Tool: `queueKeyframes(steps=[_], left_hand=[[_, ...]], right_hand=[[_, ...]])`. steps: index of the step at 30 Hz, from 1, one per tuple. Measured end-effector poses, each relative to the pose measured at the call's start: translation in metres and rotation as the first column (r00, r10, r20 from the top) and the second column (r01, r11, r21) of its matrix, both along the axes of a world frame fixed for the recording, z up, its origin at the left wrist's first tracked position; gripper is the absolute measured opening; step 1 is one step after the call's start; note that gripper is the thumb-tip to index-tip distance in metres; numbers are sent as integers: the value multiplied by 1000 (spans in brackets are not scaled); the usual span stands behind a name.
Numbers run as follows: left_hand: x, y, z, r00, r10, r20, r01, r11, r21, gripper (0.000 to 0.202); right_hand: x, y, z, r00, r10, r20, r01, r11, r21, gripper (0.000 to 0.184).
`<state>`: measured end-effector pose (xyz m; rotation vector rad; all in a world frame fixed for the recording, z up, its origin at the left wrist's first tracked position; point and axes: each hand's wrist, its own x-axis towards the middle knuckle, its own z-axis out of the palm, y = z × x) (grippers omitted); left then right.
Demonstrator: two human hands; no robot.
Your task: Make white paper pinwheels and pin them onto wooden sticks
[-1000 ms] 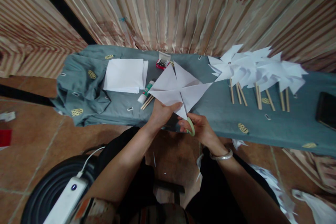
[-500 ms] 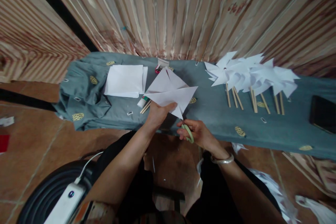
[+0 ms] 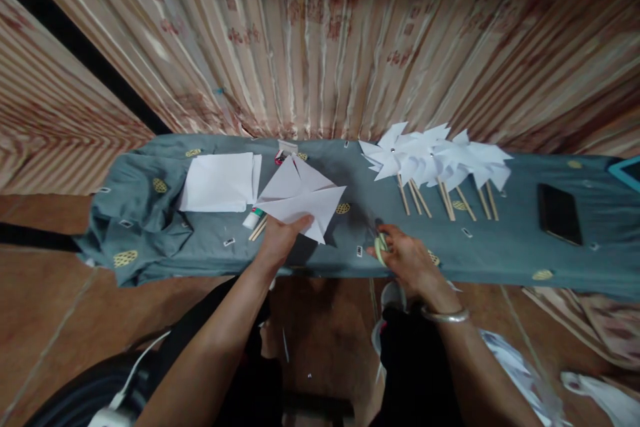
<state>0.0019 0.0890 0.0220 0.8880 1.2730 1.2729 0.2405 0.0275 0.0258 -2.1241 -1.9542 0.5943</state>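
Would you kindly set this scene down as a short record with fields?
Table: draped in grey-blue cloth
Left hand: grips cut paper sheet by its near edge, raised off the table
Right hand: closed on green-handled scissors, low over the table
Left of sheet: paper stack, glue stick
Far right: white pinwheels on sticks, dark phone

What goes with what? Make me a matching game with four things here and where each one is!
Things:
1. cut paper
2. scissors
3. phone
4. pinwheels

Places:
A. lying flat and alone on the table cloth
B. in the left hand
C. in a row on wooden sticks
D. in the right hand

Pairs: 1-B, 2-D, 3-A, 4-C
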Motion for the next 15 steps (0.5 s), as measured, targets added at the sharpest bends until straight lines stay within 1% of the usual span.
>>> queueKeyframes(steps=[3,6,10,15], left_hand=[[9,-2,-5,999,-52,-4,51,998,-23,42],[20,-3,-10,995,-97,7,98,995,-31,40],[32,-4,-20,988,-157,12,157,987,-26,40],[36,-4,-28,979,-204,-15,203,978,-49,37]], right_hand=[[14,2,1,968,-75,241,66,997,46,45],[23,5,3,908,-110,405,97,994,53,39],[28,9,4,852,-90,515,66,996,64,36],[28,17,7,829,-93,552,77,996,53,29]])
